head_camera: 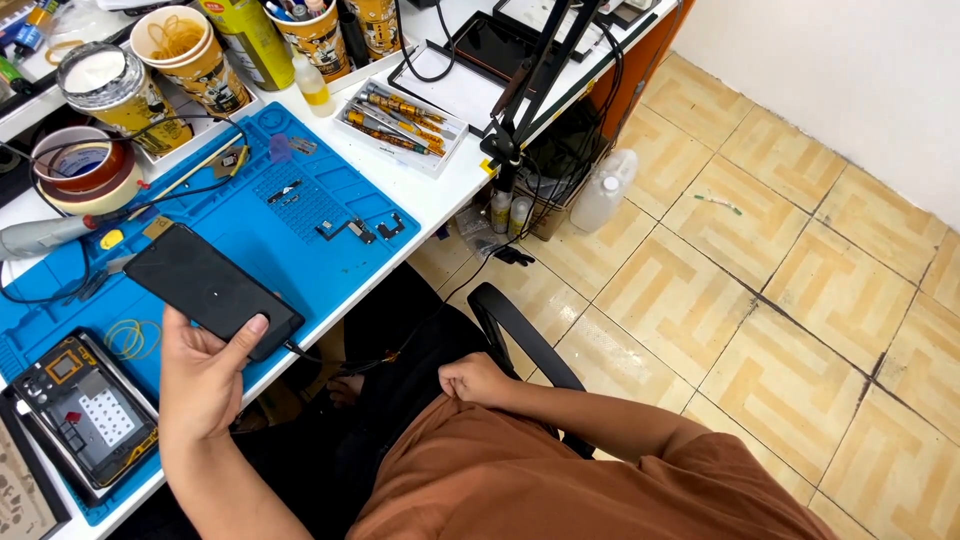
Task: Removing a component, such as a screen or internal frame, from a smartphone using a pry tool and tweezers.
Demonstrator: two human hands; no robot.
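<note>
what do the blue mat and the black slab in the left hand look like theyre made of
Blue mat: likely silicone or rubber, matte, with moulded compartments and ridges. Black slab in the left hand: looks like glass or glossy plastic, smooth and flat with a faint sheen; cannot tell which.

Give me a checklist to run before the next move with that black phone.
1. Left hand grips the phone: ok, thumb across its lower edge.
2. Phone over the blue mat: ok.
3. Right hand free: ok, closed, resting on the lap, holds nothing.
4. Small parts on the mat away from the phone: ok.
5. Opened phone lies flat on the mat: ok.
6. Cable at the phone's lower end plugged in: cannot tell.
</note>
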